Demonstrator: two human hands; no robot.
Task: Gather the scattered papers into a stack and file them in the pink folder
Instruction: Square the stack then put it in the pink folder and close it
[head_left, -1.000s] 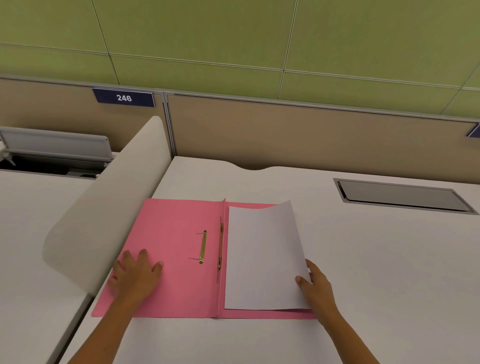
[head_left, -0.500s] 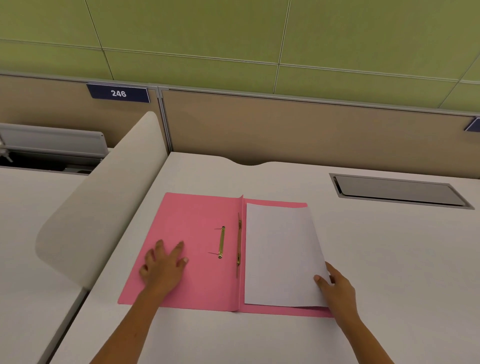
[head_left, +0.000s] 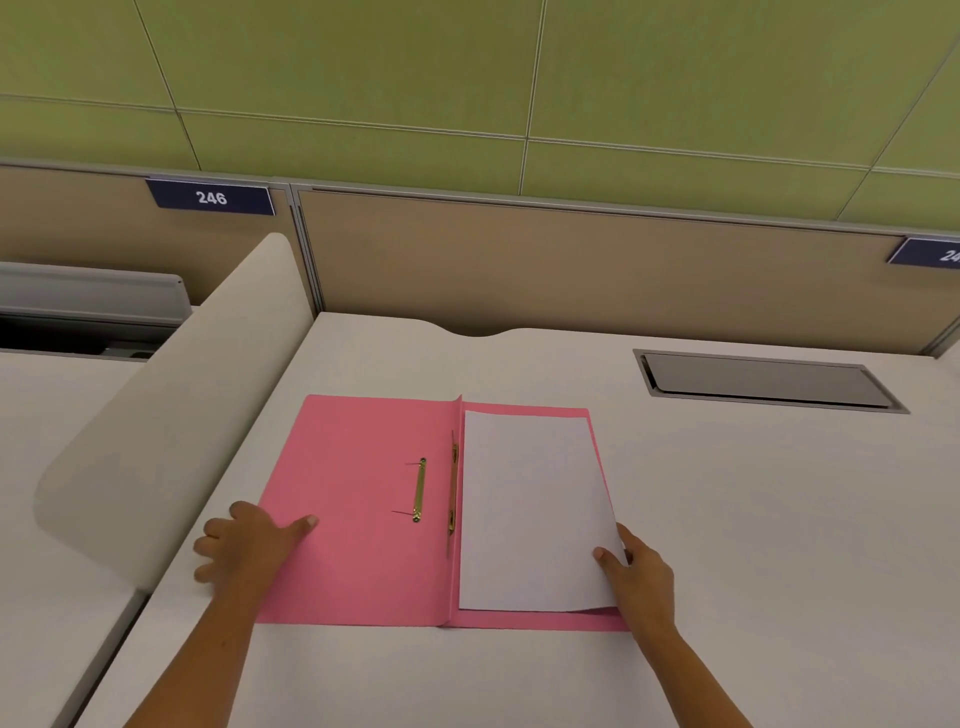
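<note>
The pink folder (head_left: 358, 499) lies open and flat on the white desk in front of me. A gold metal fastener (head_left: 418, 489) sits near its spine. A stack of white papers (head_left: 530, 509) rests on the folder's right half. My right hand (head_left: 639, 577) pinches the stack's lower right edge, thumb on top, and that corner is lifted slightly. My left hand (head_left: 244, 540) is at the folder's left edge, thumb on the pink cover and fingers curled beside it on the desk.
A curved white divider (head_left: 156, 431) stands along the desk's left side. A grey cable hatch (head_left: 769, 382) is set into the desk (head_left: 779, 519) at the back right. A tan partition (head_left: 571, 270) with label 246 closes the far edge.
My left hand slid from the middle of the left cover out to its left edge. The papers settled flatter on the right half. My right hand keeps its hold.
</note>
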